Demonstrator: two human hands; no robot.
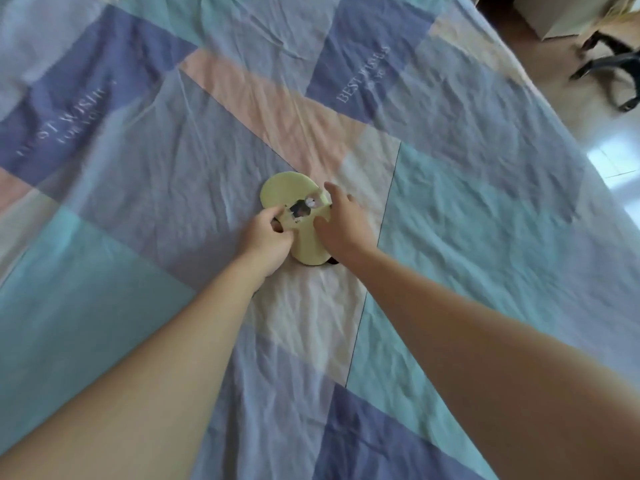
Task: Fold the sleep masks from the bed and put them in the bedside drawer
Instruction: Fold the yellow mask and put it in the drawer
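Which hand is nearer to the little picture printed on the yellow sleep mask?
Left, narrowly. The left hand pinches the sleep mask edge right beside the printed picture. The right hand rests on the mask's opposite side, its fingers spread just past the print.

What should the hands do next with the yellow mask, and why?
Probably fold one half over the other. The sleep mask lies open and flat on the bedsheet; the left hand pinches its middle edge and the right hand rests on the other side, so both are placed for a fold.
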